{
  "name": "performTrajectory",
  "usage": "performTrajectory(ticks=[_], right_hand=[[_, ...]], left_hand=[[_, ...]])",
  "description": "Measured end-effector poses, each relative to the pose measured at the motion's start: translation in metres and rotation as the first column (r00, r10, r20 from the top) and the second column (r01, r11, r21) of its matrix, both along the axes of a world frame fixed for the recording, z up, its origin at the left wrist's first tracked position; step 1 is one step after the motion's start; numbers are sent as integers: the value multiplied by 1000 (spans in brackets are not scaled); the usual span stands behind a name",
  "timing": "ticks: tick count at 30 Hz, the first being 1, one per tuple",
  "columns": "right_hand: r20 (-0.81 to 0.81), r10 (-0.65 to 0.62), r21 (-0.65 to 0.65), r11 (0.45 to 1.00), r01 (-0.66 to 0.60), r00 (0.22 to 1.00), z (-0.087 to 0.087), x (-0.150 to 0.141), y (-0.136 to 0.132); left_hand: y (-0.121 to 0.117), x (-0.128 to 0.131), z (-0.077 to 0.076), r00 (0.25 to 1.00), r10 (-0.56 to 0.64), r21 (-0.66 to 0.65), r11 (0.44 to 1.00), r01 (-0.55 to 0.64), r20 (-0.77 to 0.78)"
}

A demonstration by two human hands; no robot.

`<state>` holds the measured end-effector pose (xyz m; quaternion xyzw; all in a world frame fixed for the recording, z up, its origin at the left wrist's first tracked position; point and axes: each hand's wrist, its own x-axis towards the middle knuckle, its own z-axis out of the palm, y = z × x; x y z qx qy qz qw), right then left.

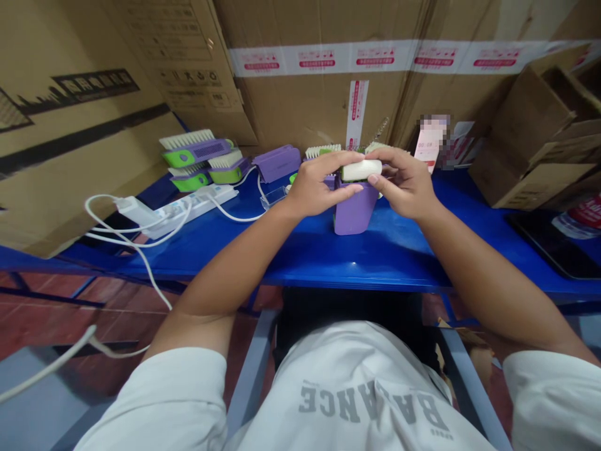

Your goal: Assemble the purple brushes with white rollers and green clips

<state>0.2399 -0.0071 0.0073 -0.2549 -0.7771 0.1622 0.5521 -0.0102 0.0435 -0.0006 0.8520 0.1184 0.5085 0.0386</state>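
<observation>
My left hand (313, 185) and my right hand (407, 181) grip a white, finely ribbed piece (361, 170) from its two sides, thumbs at the front and fingers behind. It sits at the top of a purple box-like case (355, 212), which stands upright on the blue table; a dark green edge shows between the two. Whether the piece is fixed to the case is hard to tell. Behind my hands, more white-bristled brush heads (323, 150) show partly. Another purple case (278, 163) lies to the left of my left hand.
Several purple and green brushes (196, 150) with white bristles are stacked at the left, behind a white power strip (188, 210) with cables. Cardboard boxes (300, 94) wall the back. A phone (429, 147) leans there; at the right lie a black tablet-like slab (549, 241) and a bottle (580, 219).
</observation>
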Motion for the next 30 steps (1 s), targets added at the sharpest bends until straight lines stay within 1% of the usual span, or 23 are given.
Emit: performTrajectory(ticks=[5, 11, 15, 23, 26, 30], right_hand=[[-1, 3, -17, 1000, -3, 1000, -2, 0, -1], [3, 15, 25, 1000, -15, 1000, -3, 1, 1], [34, -24, 14, 1000, 23, 999, -3, 4, 1], [32, -41, 10, 999, 40, 999, -2, 5, 0], [24, -39, 16, 999, 39, 999, -3, 4, 0], [25, -42, 13, 999, 41, 999, -6, 4, 1]], left_hand=[[-3, -1, 0, 1000, -26, -21, 999, 26, -7], [-4, 1, 0, 999, -53, -17, 998, 53, -1], [-5, 1, 1, 998, -64, -34, 997, 65, 15], [-5, 1, 2, 999, -35, -18, 999, 36, 15], [-4, 1, 2, 1000, -7, 7, 1000, 7, 25], [-4, 1, 3, 999, -4, 38, 999, 2, 33]])
